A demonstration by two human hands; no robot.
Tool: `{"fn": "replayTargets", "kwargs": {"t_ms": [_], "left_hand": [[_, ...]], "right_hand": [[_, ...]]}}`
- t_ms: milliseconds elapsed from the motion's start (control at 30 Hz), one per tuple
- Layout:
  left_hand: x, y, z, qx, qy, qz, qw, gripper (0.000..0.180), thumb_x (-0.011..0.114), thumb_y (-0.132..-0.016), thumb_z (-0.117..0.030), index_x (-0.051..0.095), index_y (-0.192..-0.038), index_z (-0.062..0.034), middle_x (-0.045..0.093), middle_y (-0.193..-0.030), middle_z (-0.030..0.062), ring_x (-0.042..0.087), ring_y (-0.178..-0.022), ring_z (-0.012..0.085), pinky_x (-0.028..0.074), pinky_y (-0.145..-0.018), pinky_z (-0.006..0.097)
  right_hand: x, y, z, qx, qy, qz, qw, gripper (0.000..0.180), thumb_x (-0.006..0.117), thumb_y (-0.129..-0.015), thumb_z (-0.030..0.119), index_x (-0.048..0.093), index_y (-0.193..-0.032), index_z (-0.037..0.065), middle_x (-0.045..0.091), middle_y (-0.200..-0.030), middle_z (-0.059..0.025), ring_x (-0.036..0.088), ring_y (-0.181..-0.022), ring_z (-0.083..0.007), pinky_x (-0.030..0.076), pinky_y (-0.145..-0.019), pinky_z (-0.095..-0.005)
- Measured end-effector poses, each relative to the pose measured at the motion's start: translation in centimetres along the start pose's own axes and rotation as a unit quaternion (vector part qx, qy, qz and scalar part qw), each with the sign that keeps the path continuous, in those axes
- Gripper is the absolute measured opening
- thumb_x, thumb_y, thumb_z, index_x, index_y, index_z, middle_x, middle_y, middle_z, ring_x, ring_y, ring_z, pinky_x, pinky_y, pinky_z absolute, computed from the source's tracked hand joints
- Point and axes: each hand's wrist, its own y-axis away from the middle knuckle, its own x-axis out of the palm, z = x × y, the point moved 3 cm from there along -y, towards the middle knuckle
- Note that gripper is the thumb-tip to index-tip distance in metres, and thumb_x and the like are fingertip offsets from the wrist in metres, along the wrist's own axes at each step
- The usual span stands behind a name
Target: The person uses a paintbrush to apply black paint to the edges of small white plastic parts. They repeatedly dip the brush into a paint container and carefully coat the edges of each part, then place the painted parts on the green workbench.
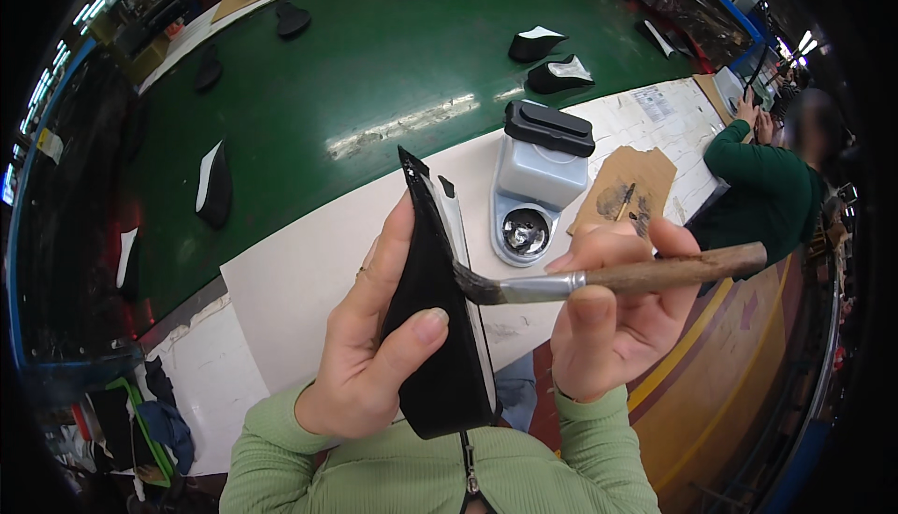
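Observation:
My left hand (365,346) grips a black wedge shoe sole (426,327), held on edge with its narrow tip pointing away from me. A white strip runs along the sole's right side. My right hand (617,318) pinches the wooden handle of a paintbrush (543,287); its dark, bent bristles touch the sole's right edge about halfway along. Beyond my hands stands a pale plastic glue pot (543,173) with a black lid. The round cup at its near end holds glossy black liquid.
A piece of brown cardboard (645,173), stained black, lies right of the pot with a small brush on it. Several soles, such as a wedge sole (214,185), sit on the green conveyor belt (327,93) beyond the white worktop. A person in a green sleeve (744,149) works at right.

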Motion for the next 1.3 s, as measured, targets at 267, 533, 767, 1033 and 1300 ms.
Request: {"fn": "replayTargets", "kwargs": {"t_ms": [267, 533, 767, 1033, 1300], "left_hand": [[0.1, -0.1, -0.3, 0.012, -0.03, -0.008, 0.999, 0.063, 0.045, -0.085, -0.005, 0.014, -0.139, 0.004, 0.018, -0.146, 0.0169, 0.018, -0.135, 0.0233, 0.013, -0.108, 0.034], [-1.8, -0.8, 2.1, -0.065, 0.081, -0.08, 0.991, 0.06, 0.049, -0.084, -0.006, 0.023, -0.137, 0.0051, 0.039, -0.134, 0.0145, 0.036, -0.125, 0.019, 0.022, -0.105, 0.029], [-3.5, 0.3, 7.8, -0.279, 0.394, -0.153, 0.862, 0.044, 0.041, -0.089, -0.023, 0.039, -0.123, 0.0054, 0.057, -0.105, 0.0227, 0.06, -0.093, 0.034, 0.053, -0.077, 0.041], [-3.8, 0.9, 9.0, -0.276, 0.304, -0.196, 0.891, 0.041, 0.043, -0.089, -0.019, 0.04, -0.124, 0.0002, 0.056, -0.108, 0.0181, 0.061, -0.091, 0.03, 0.052, -0.077, 0.04], [-2.9, 0.3, 7.9, -0.253, 0.259, -0.153, 0.92, 0.046, 0.045, -0.088, -0.014, 0.037, -0.13, 0.0014, 0.054, -0.113, 0.009, 0.058, -0.094, 0.0139, 0.048, -0.082, 0.028]], "right_hand": [[0.0, 0.4, 0.3, 0.003, -0.024, 0.033, 0.999, 0.061, 0.066, -0.069, -0.009, 0.034, -0.12, -0.003, 0.059, -0.083, -0.0183, 0.056, -0.072, -0.016, 0.045, -0.067, -0.0275], [-4.4, 0.7, -1.9, 0.165, -0.015, -0.081, 0.983, 0.046, 0.058, -0.078, -0.005, 0.039, -0.12, -0.005, 0.06, -0.084, -0.0124, 0.055, -0.072, -0.0114, 0.044, -0.068, -0.0231], [-9.5, 3.2, -7.4, 0.247, 0.244, -0.085, 0.934, 0.044, 0.063, -0.08, 0.001, 0.042, -0.118, -0.005, 0.061, -0.076, -0.0047, 0.052, -0.071, -0.0057, 0.04, -0.067, -0.0179], [-9.4, 4.4, -9.4, 0.178, 0.374, 0.027, 0.91, 0.041, 0.064, -0.08, 0.001, 0.045, -0.115, -0.007, 0.061, -0.075, -0.0027, 0.052, -0.066, -0.0053, 0.041, -0.063, -0.0183], [-9.6, 5.1, -10.2, 0.375, 0.107, -0.091, 0.916, 0.043, 0.063, -0.08, 0.002, 0.044, -0.117, -0.005, 0.061, -0.076, -0.0053, 0.05, -0.064, -0.0062, 0.038, -0.061, -0.0186]]}}
